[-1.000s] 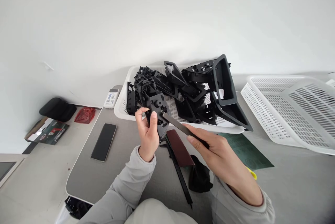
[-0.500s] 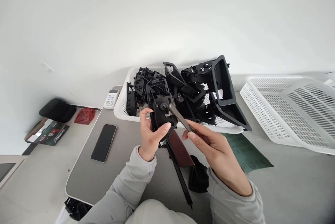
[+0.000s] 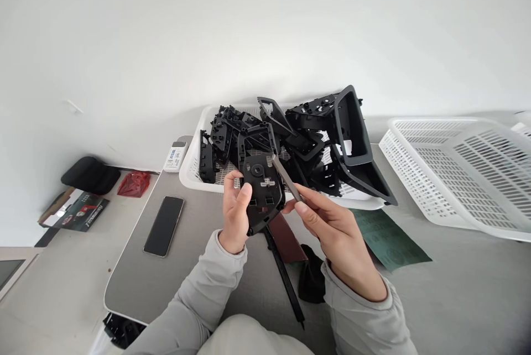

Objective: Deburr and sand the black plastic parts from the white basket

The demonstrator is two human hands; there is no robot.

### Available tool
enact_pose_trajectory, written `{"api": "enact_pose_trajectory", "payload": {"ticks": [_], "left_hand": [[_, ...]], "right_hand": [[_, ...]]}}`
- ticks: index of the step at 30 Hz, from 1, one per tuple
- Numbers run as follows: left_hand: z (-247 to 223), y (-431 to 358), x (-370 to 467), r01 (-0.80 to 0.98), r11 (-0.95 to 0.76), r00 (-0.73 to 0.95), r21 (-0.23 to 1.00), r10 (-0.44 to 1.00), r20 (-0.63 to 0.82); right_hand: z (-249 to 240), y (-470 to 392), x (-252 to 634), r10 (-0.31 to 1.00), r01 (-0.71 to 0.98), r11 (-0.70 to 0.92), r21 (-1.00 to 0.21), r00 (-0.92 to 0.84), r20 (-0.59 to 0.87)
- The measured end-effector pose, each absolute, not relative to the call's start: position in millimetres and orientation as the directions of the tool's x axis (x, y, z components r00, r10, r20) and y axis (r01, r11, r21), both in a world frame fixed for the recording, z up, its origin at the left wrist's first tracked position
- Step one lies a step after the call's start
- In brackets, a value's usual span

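My left hand [image 3: 236,208] grips a black molded plastic part [image 3: 263,192] by its left side, thumb on its flat face. The part has holes and a long open frame at its far end. Between the fingers and thumb of my right hand [image 3: 332,228] is a flat grey-brown bar [image 3: 287,178], perhaps a file or sanding stick. Its tip lies at the part's upper right edge; whether they touch I cannot tell. Below the part, a long thin black strip [image 3: 286,277], a dark red sheet [image 3: 288,241] and a black cloth-like bundle [image 3: 312,275] lie on the table.
A white basket [image 3: 188,175] behind my hands holds several black plastic parts. To the right stand another white basket [image 3: 440,200] and a green sheet [image 3: 392,239]. A phone [image 3: 164,226] and a small white device [image 3: 176,157] lie left on the grey table [image 3: 136,283].
My left hand has turned the plastic part so its flat face shows more fully, and the thumb has shifted left. The bar has moved slightly to the part's upper right edge.
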State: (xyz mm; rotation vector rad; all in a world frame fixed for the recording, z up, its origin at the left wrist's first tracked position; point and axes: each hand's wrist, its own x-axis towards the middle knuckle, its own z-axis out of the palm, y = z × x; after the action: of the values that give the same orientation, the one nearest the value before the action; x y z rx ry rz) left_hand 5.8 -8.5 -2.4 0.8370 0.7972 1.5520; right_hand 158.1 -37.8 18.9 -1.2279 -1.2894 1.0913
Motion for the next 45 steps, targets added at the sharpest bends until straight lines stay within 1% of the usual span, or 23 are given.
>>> {"api": "enact_pose_trajectory", "payload": {"ticks": [4,7,14,16,20,24,27,29,31,33,35,40,45], "left_hand": [[-3,-8,4,-0.527,-0.120,0.027,0.841,0.987,0.157],[-3,-9,4,-0.495,-0.099,0.047,0.863,0.989,0.140],[-10,-7,5,-0.516,-0.109,-0.028,0.850,0.993,0.111],[-10,-7,5,-0.513,-0.123,-0.067,0.849,0.992,0.103],[-7,-8,5,-0.479,-0.116,-0.167,0.870,0.985,0.039],[-5,-9,6,-0.505,-0.107,-0.169,0.857,0.985,0.024],[-5,-10,8,-0.518,-0.115,-0.165,0.848,0.986,0.034],[-5,-10,8,-0.528,-0.113,-0.119,0.842,0.991,0.058],[-3,-11,7,-0.520,-0.074,-0.023,0.851,0.997,0.073],[-1,-11,4,-0.484,-0.012,0.063,0.875,0.997,0.048],[1,-11,3,-0.460,0.033,0.087,0.887,0.996,0.008],[3,-11,7,-0.550,-0.005,0.005,0.835,1.000,0.009],[-1,-11,10,-0.528,-0.048,-0.058,0.848,0.998,0.020]], "right_hand": [[20,-38,157,0.997,0.081,0.071,-0.994,0.003,0.072],[21,-38,156,0.997,0.084,0.073,-0.994,-0.004,0.073],[20,-38,156,0.998,0.066,0.067,-0.996,0.001,0.067],[19,-38,156,0.998,0.066,0.057,-0.996,0.006,0.058],[18,-37,156,0.999,0.073,0.034,-0.997,0.009,0.035],[19,-36,156,0.999,0.124,0.047,-0.991,0.017,0.050],[20,-36,156,0.998,0.130,0.053,-0.990,0.017,0.055],[20,-36,156,0.999,0.125,0.049,-0.991,0.012,0.051],[20,-36,156,0.998,0.127,0.057,-0.990,0.010,0.058],[19,-35,157,0.997,0.140,0.071,-0.988,0.015,0.074],[18,-34,157,0.996,0.157,0.088,-0.984,0.020,0.092],[17,-33,154,0.994,0.187,0.101,-0.977,0.021,0.107],[17,-32,156,0.989,0.211,0.146,-0.966,0.007,0.151]]}}
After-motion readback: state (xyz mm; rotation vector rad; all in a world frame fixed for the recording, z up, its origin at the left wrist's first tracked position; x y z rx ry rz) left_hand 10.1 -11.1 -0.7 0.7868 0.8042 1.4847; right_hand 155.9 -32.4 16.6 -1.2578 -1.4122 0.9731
